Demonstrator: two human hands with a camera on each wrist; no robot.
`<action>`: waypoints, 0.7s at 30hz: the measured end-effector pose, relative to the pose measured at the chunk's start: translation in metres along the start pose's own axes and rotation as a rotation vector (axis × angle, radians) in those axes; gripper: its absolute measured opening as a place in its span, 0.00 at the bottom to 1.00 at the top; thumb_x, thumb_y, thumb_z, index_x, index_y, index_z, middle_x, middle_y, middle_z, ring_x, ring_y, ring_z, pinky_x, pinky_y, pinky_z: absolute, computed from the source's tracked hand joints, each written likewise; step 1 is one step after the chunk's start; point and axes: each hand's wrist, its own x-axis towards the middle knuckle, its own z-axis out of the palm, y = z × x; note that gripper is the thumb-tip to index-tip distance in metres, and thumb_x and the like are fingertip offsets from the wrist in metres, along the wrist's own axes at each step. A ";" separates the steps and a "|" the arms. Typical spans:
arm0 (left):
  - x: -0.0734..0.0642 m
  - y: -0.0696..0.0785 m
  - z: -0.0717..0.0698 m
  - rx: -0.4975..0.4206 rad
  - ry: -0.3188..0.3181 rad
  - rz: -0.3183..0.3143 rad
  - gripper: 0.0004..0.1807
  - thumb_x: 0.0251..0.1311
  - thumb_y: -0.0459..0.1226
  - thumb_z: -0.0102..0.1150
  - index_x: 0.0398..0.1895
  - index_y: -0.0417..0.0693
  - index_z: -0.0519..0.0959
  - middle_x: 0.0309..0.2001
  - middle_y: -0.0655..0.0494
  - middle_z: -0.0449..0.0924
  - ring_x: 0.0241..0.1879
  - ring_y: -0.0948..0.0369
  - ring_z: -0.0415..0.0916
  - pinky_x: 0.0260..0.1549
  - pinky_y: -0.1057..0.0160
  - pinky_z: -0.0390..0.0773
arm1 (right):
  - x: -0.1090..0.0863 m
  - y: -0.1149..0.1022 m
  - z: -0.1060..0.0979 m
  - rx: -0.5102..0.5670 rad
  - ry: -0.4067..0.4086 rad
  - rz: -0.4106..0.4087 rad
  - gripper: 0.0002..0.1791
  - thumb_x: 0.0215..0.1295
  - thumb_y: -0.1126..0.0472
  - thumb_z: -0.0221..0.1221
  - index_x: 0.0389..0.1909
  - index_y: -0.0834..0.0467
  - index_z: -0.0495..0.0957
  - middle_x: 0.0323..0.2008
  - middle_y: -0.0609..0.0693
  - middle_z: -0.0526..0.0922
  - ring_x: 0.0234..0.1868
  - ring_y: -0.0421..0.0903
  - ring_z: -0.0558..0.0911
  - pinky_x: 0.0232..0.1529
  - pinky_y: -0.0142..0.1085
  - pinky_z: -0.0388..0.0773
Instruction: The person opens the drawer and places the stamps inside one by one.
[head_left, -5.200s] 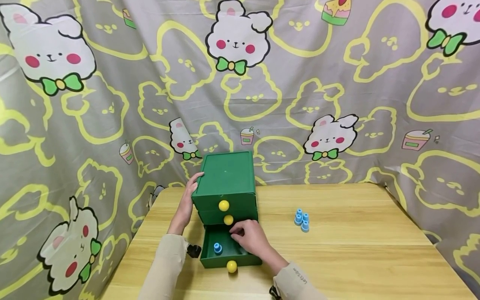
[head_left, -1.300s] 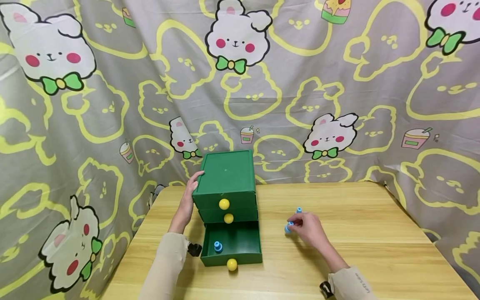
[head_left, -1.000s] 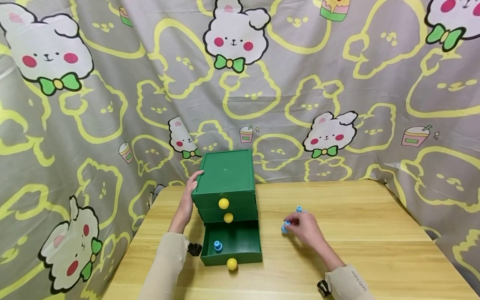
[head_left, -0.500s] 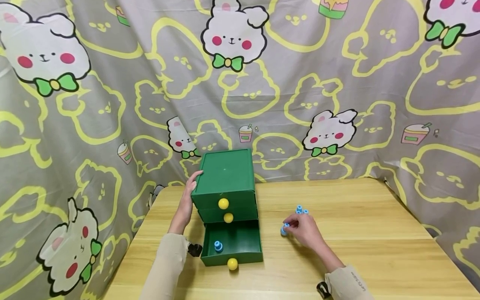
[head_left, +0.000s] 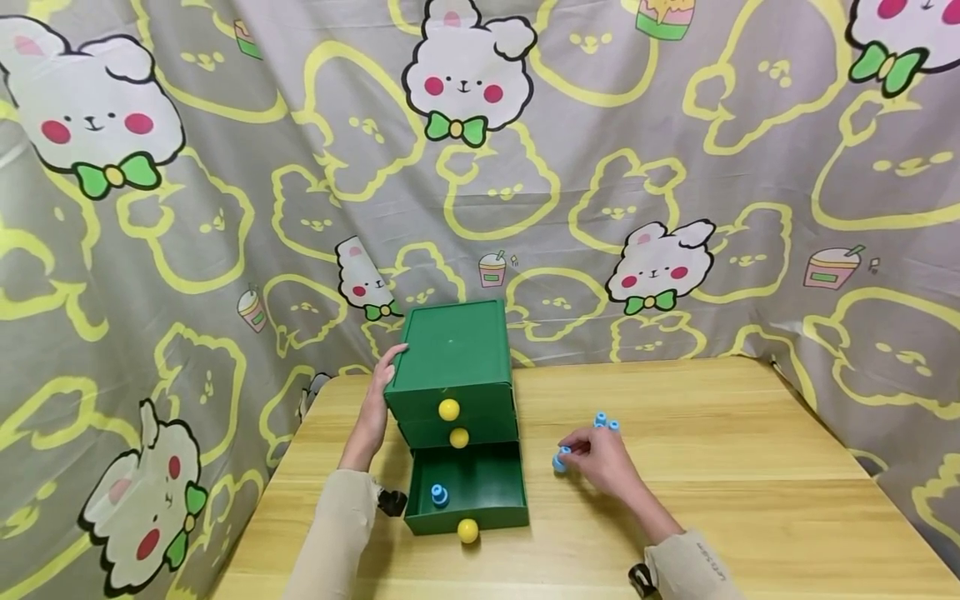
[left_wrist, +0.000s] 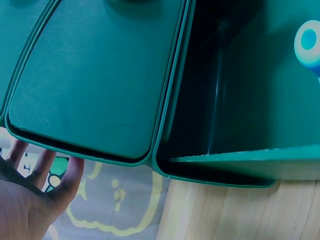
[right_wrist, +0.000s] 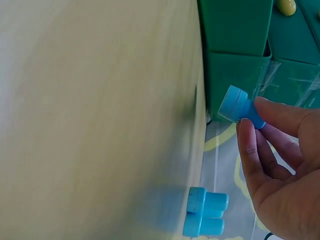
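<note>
My right hand point(head_left: 606, 463) pinches a small blue stepped plastic piece point(right_wrist: 233, 105), with a wide base and narrower neck, between thumb and fingers. It hovers over the table, right of the green drawer cabinet point(head_left: 452, 343). My left hand point(head_left: 370, 421) rests against the cabinet's left side; in the left wrist view its fingertips touch the green edge. The bottom drawer point(head_left: 483, 475) is pulled out, and a similar blue piece point(head_left: 439, 497) stands inside at its left. Behind my right hand, a cluster of blue pieces point(right_wrist: 204, 212) stands on the table, partly hidden in the head view.
Yellow ball knobs mark the drawers: the top knob point(head_left: 448, 409), the middle knob point(head_left: 459, 437) and the bottom knob point(head_left: 468, 531). The upper two drawers are closed. A patterned curtain point(head_left: 570, 192) hangs behind and beside the wooden table point(head_left: 720, 467).
My right hand has left the drawer, taken a blue piece from the cluster and carried it left towards the cabinet. My left hand has stayed on the cabinet's side.
</note>
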 end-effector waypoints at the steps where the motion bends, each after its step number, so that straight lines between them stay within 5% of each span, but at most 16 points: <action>1: 0.000 0.000 0.000 0.002 0.000 0.001 0.29 0.79 0.57 0.31 0.79 0.66 0.60 0.83 0.56 0.43 0.79 0.46 0.44 0.73 0.29 0.46 | 0.000 -0.002 0.000 0.002 -0.001 0.002 0.06 0.59 0.69 0.72 0.37 0.61 0.90 0.32 0.47 0.89 0.32 0.38 0.83 0.34 0.29 0.81; 21: 0.000 0.000 -0.001 0.015 0.008 0.000 0.29 0.79 0.57 0.31 0.79 0.68 0.61 0.82 0.57 0.44 0.80 0.47 0.43 0.73 0.29 0.45 | -0.001 -0.052 0.010 0.052 -0.009 -0.199 0.05 0.58 0.66 0.74 0.36 0.59 0.90 0.33 0.47 0.89 0.31 0.37 0.83 0.35 0.28 0.82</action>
